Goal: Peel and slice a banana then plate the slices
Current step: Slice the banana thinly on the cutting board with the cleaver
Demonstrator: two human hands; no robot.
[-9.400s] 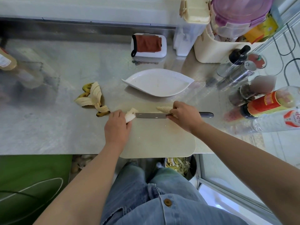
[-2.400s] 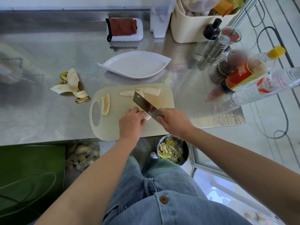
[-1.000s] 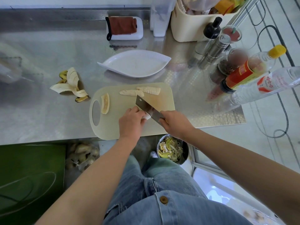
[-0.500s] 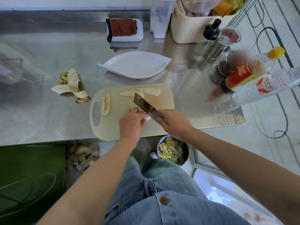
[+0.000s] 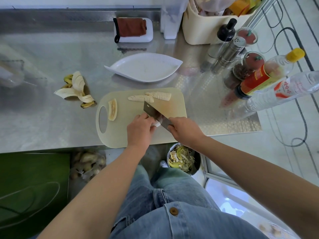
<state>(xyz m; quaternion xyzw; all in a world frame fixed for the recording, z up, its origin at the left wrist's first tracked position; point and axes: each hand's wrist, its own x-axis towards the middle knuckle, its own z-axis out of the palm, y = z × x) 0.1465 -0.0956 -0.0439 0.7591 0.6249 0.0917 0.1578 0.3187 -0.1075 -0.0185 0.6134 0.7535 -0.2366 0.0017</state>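
Banana mostly under L grip, knife handle inside R grip

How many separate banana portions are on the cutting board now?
4. Uncut length near the cutting board handle hole; left sliced length overlapping right sliced length at far edge; held piece, mostly hidden, under left hand beside knife in right hand.

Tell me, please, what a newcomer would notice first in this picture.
First, the knife over the cutting board: the right hand grips it, and the left hand holds a banana piece at its blade. Next, the rows of slices at the board's far edge, and the empty white plate behind it.
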